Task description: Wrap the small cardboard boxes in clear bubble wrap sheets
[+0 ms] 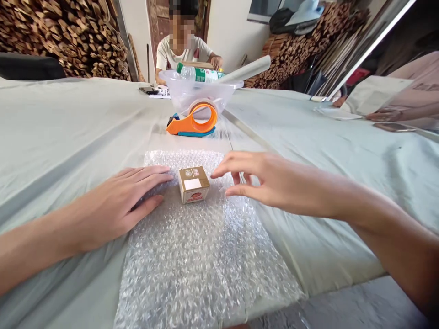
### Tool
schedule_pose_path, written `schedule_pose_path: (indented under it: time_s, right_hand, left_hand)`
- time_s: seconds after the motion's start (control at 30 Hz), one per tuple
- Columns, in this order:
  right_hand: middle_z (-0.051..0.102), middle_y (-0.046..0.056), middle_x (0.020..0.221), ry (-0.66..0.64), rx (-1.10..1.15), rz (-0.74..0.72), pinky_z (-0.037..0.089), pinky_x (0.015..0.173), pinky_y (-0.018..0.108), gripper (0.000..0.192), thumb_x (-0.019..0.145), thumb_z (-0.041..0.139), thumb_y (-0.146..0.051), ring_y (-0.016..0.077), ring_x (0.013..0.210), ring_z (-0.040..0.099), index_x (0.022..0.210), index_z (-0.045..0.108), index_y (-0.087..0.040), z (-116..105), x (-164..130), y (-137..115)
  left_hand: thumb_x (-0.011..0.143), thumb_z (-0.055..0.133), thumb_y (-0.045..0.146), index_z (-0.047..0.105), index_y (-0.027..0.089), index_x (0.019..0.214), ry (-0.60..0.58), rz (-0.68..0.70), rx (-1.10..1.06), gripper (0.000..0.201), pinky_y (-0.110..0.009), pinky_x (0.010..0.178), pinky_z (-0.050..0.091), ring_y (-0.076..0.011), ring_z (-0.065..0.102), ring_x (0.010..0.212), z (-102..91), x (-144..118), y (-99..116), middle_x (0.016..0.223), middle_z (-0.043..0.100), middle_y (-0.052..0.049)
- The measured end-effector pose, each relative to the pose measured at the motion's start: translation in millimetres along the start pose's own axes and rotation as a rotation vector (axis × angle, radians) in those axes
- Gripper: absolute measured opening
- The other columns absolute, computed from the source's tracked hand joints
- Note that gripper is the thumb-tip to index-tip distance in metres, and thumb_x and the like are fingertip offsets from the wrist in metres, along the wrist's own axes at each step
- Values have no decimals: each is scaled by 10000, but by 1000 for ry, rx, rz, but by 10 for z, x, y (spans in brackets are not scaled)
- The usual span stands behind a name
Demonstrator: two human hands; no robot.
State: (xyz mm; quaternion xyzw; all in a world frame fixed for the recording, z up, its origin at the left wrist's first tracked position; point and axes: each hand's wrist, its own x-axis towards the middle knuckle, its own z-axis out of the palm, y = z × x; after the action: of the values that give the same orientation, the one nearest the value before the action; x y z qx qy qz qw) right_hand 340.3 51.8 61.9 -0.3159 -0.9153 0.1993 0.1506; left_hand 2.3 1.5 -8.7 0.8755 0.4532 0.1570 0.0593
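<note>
A small cardboard box (194, 184) with a white label on top and a red print on its front sits on a sheet of bubble wrap (202, 256). To the left of the box, my left hand (132, 194) lies on the wrap with its fingers stretched out, a little apart from the box. On the other side, my right hand (248, 176) hovers near the box, thumb and fingers spread with nothing between them. Beyond the wrap stands an orange tape dispenser (185, 124) with a blue base.
Behind the dispenser is a clear plastic basin (171, 89) holding a green-labelled bottle (199, 73) and a white roll (250, 68). A person (164, 57) sits across the table; another is at the right near a phone (393, 127). A dark phone (148, 90) lies at the far left.
</note>
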Motion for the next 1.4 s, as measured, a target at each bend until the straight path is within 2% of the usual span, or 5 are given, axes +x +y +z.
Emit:
schedule_pose_path:
  time_s: [0.33,0.67,0.9,1.23,1.4]
  right_hand:
    - [787,48,1083,-95,145,57,528,790,366,177,1041,697,-341,204,910,704,926,755,-219,63,-20,186]
    - [757,50,1008,289,968,103,608,800,318,179,896,914,-283,135,819,672,851,758,-207,2,300,66]
    - [741,25,996,282,1004,43,557,792,285,240,927,861,-209,126,880,682,1103,702,-175,401,442,2]
    - [634,63,1465,164,688,-186,360,1389,430,533,918,958,-395,204,1520,563,1278,590,-256,565,338,126]
    - [656,41,1432,200,519,-243,526,1254,446,384,999,868,-326,201,1360,673,1228,565,-268,645,307,78]
  left_hand:
    - [1155,384,611,621,316,1586,-12,14,27,573,-569,1337,496,-334,610,1553,4,2,-16,1718,588,-22]
    - [1169,389,491,590,279,1594,-44,-4,39,516,-544,1357,472,-290,565,1596,-43,30,54,1729,570,-49]
    - [1165,384,539,548,244,1615,-47,-24,32,562,-560,1329,500,-321,612,1544,-52,32,53,1699,598,-81]
    - [1169,396,468,582,227,1563,-34,17,54,499,-541,1282,537,-325,626,1527,-71,31,74,1671,617,-102]
    - [1164,378,489,534,164,1619,-35,-19,61,581,-572,1281,526,-357,605,1546,-119,25,71,1696,586,-150]
